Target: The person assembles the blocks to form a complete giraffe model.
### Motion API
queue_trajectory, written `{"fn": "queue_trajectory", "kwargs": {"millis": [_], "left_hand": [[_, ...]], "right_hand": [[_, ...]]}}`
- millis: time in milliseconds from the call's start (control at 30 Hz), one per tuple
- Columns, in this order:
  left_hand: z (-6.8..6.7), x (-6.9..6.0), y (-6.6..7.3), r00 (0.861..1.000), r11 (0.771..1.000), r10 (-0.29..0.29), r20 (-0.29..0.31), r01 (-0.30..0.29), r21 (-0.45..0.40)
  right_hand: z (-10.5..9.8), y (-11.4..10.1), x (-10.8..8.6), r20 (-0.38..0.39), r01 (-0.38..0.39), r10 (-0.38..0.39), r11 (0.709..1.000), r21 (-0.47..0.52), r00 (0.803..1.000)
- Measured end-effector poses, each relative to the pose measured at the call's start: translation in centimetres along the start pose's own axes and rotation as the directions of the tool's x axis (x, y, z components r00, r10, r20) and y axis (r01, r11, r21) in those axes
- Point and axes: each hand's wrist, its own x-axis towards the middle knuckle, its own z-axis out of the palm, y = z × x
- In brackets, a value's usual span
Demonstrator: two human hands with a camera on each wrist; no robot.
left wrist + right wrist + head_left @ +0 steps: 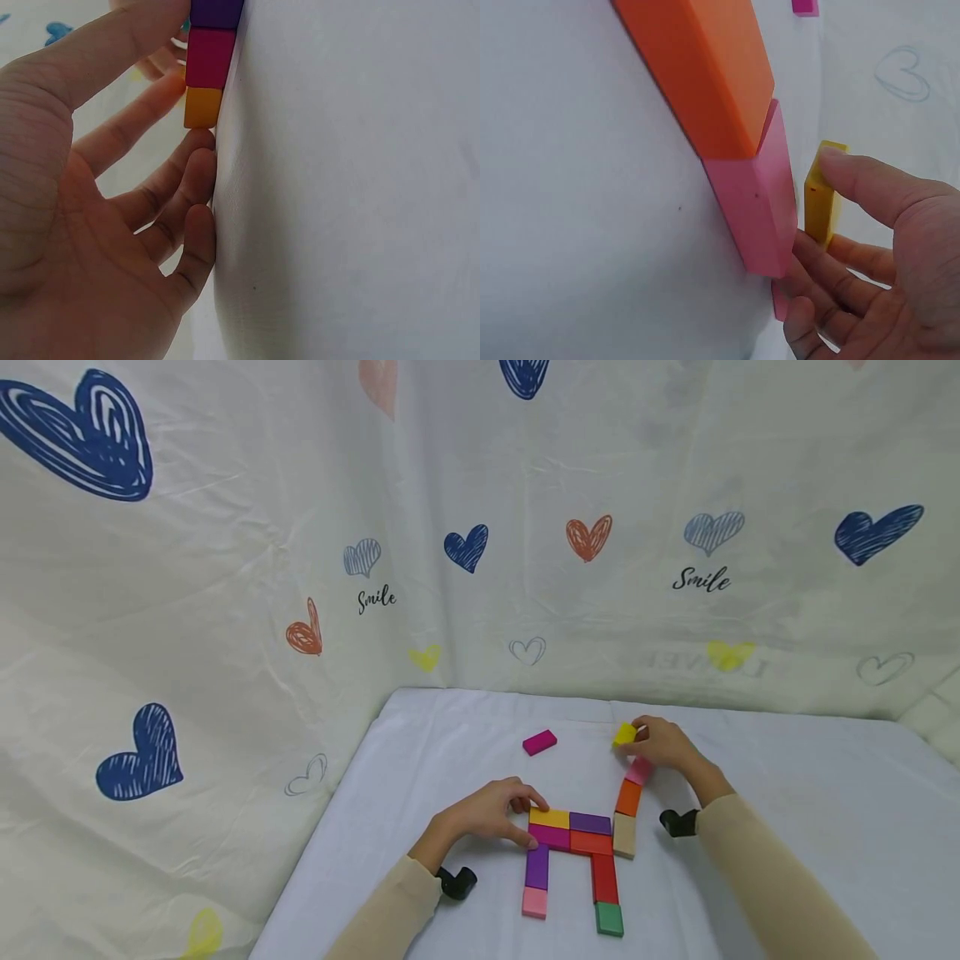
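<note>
At the far end of a bent row, my right hand (663, 745) pinches a yellow block (821, 196) between thumb and fingers. A pink block (751, 210) lies beside those fingers, touching an orange block (697, 67); a beige block (624, 835) continues the row. My left hand (491, 810) rests at the left end of a flat block figure, thumb and index finger touching it near the yellow-orange block (202, 107) and magenta block (210, 58). Its other fingers are loosely bent on the cloth. Purple (590, 823) and red (591, 843) blocks adjoin these.
Two legs extend toward me: purple (537, 867) with light pink (534, 902), and red (604, 878) with green (610, 919). A loose magenta block (540, 742) lies farther back. White cloth (810, 827) covers the table; a heart-printed curtain (637, 468) hangs behind.
</note>
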Motion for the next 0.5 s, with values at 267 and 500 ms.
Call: {"fn": "queue_trajectory", "kwargs": {"millis": [267,500], "left_hand": [[0.0,-0.1,0.0,1.000,1.000,-0.011,0.000,0.011,-0.007],[-0.1,-0.2,0.2,1.000,1.000,-0.007,0.000,0.007,-0.007]], "right_hand": [[-0.6,1.4,-0.1,0.014,-0.083,0.083,0.997,0.011,0.996],[-1.3,2.4,-0.7,-0.003,-0.098,0.098,0.995,-0.014,0.995]]}}
